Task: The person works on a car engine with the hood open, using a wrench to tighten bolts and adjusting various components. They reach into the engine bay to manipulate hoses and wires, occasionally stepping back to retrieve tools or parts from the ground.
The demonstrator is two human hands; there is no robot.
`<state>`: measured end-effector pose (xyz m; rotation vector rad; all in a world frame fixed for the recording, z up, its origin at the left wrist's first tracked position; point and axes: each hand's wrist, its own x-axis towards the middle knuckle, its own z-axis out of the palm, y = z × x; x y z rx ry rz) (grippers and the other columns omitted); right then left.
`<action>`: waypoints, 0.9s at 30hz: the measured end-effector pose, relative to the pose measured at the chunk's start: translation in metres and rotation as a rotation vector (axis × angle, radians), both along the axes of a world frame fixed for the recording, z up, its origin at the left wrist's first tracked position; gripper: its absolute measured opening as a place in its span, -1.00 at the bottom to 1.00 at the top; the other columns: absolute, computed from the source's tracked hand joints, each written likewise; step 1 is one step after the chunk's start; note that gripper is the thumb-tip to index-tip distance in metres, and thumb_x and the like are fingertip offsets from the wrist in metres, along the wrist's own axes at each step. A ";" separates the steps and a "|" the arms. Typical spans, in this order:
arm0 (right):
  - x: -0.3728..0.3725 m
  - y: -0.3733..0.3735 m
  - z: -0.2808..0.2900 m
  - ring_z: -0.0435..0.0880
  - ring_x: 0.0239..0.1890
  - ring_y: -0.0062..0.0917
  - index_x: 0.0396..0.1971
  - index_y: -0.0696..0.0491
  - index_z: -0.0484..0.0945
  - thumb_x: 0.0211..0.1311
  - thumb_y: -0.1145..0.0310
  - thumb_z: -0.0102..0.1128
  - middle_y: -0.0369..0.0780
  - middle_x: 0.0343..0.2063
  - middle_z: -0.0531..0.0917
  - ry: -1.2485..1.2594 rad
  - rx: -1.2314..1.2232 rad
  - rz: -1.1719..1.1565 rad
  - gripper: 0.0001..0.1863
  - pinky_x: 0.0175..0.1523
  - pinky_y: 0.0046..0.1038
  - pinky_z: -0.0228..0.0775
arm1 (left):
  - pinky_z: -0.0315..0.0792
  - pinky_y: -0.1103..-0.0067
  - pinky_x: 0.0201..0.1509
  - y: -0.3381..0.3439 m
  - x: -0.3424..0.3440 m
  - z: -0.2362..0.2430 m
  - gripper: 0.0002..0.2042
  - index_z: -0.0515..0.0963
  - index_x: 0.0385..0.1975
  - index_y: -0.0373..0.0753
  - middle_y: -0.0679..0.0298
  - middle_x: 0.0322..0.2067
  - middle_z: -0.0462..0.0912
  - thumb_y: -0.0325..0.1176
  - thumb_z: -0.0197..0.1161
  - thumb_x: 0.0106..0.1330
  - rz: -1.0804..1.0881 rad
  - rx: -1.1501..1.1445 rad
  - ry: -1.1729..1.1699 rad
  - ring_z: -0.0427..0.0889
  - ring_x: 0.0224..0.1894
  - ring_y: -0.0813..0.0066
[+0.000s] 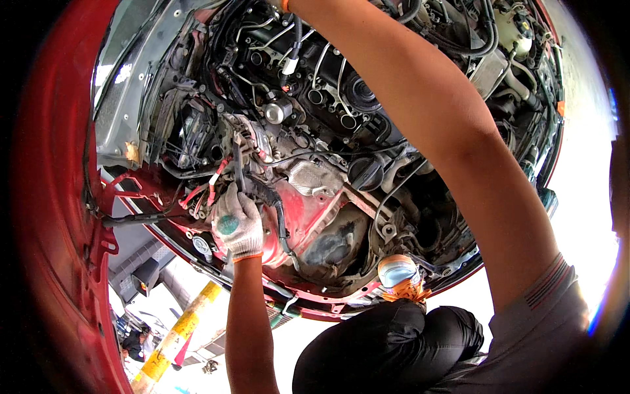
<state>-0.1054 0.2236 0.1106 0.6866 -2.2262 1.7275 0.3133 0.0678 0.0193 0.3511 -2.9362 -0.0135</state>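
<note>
My left hand [237,224], in a white knitted glove with an orange cuff and a green patch on its back, is closed round the lower end of a long grey metal tool [239,168]. The tool points away from me, its far end among pipes and brackets in a car's engine bay. Red-sleeved cables [218,178] lie just left of it, and a black corrugated hose [281,217] runs down on the right. My right arm [420,98] reaches up across the engine to the top edge; only a bit of orange cuff shows there, and the hand is out of the picture.
A dark engine block with metal pipes [321,65] fills the far middle. A silver cylinder [278,111] stands nearer. The red raised body panel [52,197] curves along the left. My knees in black trousers [387,341] are at the front edge. A yellow pole [177,335] stands lower left.
</note>
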 end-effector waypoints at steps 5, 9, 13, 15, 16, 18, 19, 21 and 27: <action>0.000 -0.007 -0.015 0.59 -0.04 0.20 -0.08 0.14 0.60 0.58 0.02 -0.32 0.25 -0.14 0.65 -0.026 -0.117 -0.018 -0.44 0.08 0.00 0.37 | 0.53 0.12 -0.01 0.001 0.002 -0.006 -0.71 0.56 0.10 -0.26 0.00 -0.11 0.68 -0.32 0.09 0.50 -0.006 0.002 -0.009 0.64 -0.08 -0.08; 0.006 -0.004 -0.012 0.61 -0.13 0.22 -0.23 0.13 0.58 0.56 0.05 -0.27 0.26 -0.28 0.63 0.127 -0.022 -0.111 -0.49 -0.02 0.04 0.38 | 0.52 0.11 0.02 -0.003 0.003 -0.005 -0.70 0.55 0.12 -0.26 0.00 -0.09 0.68 -0.32 0.09 0.50 -0.012 -0.011 -0.015 0.64 -0.06 -0.09; 0.008 -0.002 -0.016 0.62 -0.17 0.19 -0.24 0.09 0.53 0.56 0.15 -0.28 0.23 -0.35 0.63 0.120 -0.024 -0.105 -0.59 -0.06 0.07 0.38 | 0.50 0.10 0.06 -0.003 0.005 -0.005 -0.71 0.54 0.13 -0.27 -0.01 -0.07 0.68 -0.34 0.08 0.50 -0.025 -0.009 0.002 0.64 -0.03 -0.10; 0.009 0.000 -0.020 0.62 -0.20 0.17 -0.25 0.07 0.53 0.56 0.15 -0.27 0.21 -0.37 0.63 0.213 -0.001 -0.166 -0.60 -0.08 0.06 0.38 | 0.50 0.10 0.07 -0.002 0.003 -0.005 -0.71 0.54 0.12 -0.28 -0.02 -0.07 0.68 -0.35 0.08 0.50 -0.029 -0.008 -0.014 0.64 -0.03 -0.10; 0.009 0.001 -0.021 0.62 -0.21 0.16 -0.25 0.06 0.53 0.55 0.15 -0.26 0.20 -0.38 0.63 0.259 0.012 -0.196 -0.61 -0.09 0.06 0.38 | 0.51 0.11 0.06 -0.001 0.002 -0.004 -0.71 0.54 0.12 -0.29 -0.03 -0.07 0.68 -0.35 0.08 0.50 -0.028 -0.011 -0.034 0.64 -0.04 -0.09; 0.008 0.004 -0.023 0.62 -0.23 0.14 -0.26 0.06 0.52 0.54 0.17 -0.24 0.18 -0.39 0.63 0.285 0.015 -0.194 -0.64 -0.10 0.05 0.38 | 0.52 0.12 0.04 0.002 -0.002 -0.006 -0.72 0.55 0.11 -0.29 -0.04 -0.07 0.68 -0.36 0.08 0.50 -0.040 -0.021 -0.026 0.65 -0.05 -0.09; 0.008 0.007 -0.025 0.62 -0.24 0.13 -0.27 0.06 0.51 0.53 0.18 -0.23 0.17 -0.40 0.62 0.298 0.018 -0.194 -0.65 -0.11 0.05 0.38 | 0.53 0.13 0.04 0.003 -0.004 -0.008 -0.72 0.55 0.11 -0.29 -0.05 -0.07 0.68 -0.36 0.08 0.50 -0.052 -0.030 0.001 0.66 -0.06 -0.09; 0.023 0.004 -0.016 0.61 -0.27 0.11 -0.26 0.08 0.50 0.51 0.22 -0.18 0.14 -0.40 0.62 -0.056 -0.338 0.040 -0.70 -0.13 0.02 0.39 | 0.56 0.16 0.00 -0.003 0.004 0.002 -0.73 0.56 0.09 -0.29 -0.05 -0.09 0.69 -0.37 0.09 0.49 -0.043 -0.015 -0.025 0.67 -0.09 -0.07; 0.029 0.022 -0.025 0.59 -0.36 0.08 -0.35 0.13 0.48 0.55 0.22 -0.20 0.11 -0.46 0.60 0.080 -0.237 -0.070 -0.64 -0.27 -0.04 0.33 | 0.56 0.17 0.01 0.000 -0.001 -0.005 -0.73 0.56 0.09 -0.30 -0.05 -0.10 0.69 -0.42 0.13 0.45 -0.068 -0.005 0.020 0.68 -0.10 -0.06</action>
